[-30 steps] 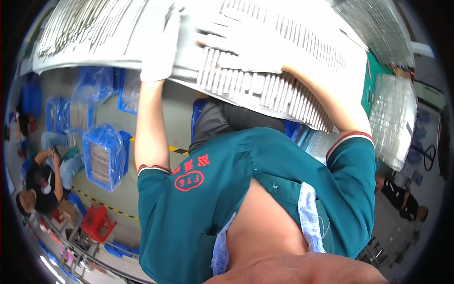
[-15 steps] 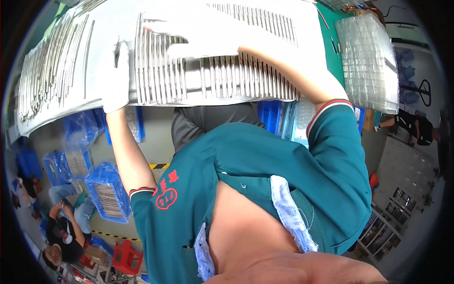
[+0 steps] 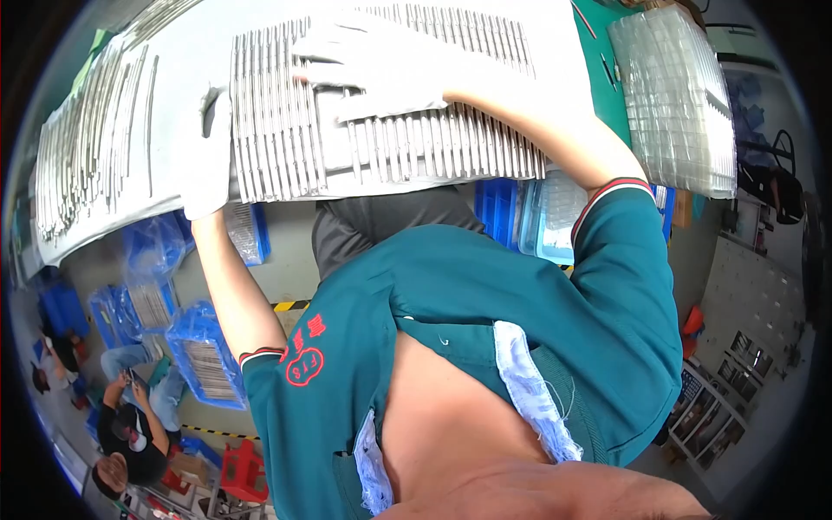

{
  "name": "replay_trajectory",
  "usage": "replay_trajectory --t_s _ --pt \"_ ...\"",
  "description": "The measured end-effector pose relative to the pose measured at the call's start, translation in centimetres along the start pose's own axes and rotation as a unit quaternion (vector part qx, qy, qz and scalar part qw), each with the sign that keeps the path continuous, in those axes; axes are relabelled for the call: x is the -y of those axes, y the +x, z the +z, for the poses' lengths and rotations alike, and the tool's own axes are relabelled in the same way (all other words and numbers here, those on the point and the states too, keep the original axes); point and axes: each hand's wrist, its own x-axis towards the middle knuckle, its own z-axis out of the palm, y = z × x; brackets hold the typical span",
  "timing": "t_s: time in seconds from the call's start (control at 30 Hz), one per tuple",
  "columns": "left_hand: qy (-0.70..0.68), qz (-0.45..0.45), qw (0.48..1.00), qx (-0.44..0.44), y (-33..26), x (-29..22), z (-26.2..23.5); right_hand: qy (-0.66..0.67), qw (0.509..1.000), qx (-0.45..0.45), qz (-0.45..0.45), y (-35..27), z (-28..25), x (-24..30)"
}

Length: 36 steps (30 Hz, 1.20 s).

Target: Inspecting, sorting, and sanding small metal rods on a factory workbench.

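Slim metal rods stand side by side on the white-covered table, in a left group (image 3: 273,147) and a right group (image 3: 433,147) with a narrow gap between. My left hand (image 3: 206,160), in a white glove, lies along the outer side of the left group, fingers stretched out and nothing visible in them. Over the upper part of the rods spreads my right hand (image 3: 373,69), also white-gloved. Its fingers are apart and point left, reaching across the gap onto the left group. Glare washes out part of both gloves, and the right hand and forearm cover some rods.
More loose rods (image 3: 95,139) lie at the table's left. Stacked clear plastic trays (image 3: 672,104) stand on the green mat (image 3: 611,95) at right. Blue crates (image 3: 204,355) holding rods sit on the floor. Another person (image 3: 134,425) sits at lower left.
My right hand has drawn back to the right across the rods, and its fingers are more spread. My left hand stays beside the left group. The whole view has shifted slightly.
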Motion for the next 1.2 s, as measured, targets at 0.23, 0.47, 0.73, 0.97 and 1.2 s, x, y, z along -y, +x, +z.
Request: replay_trajectory --t_s 0.23,0.47,0.73,0.97,1.2 --pt "0.008 0.002 1.000 0.004 0.0 -0.5 -0.1 0.016 0.999 0.036 -0.022 3.5 1.5 1.3" --pt "0.026 0.016 0.999 -0.022 -0.1 0.0 0.1 0.149 0.985 -0.088 0.016 1.7 -0.7 0.8" --pt "0.039 0.026 0.999 -0.010 -0.1 -1.3 -0.4 0.130 0.955 0.219 0.151 -4.5 -6.3 -1.9" --pt "0.056 0.025 0.998 -0.009 -0.3 -0.8 -0.2 0.187 0.937 0.234 0.178 -4.3 -6.4 -1.0" --pt "0.059 0.008 0.998 0.013 0.1 -1.0 -0.2 -0.015 0.994 0.062 0.094 -6.2 -2.3 -0.9"
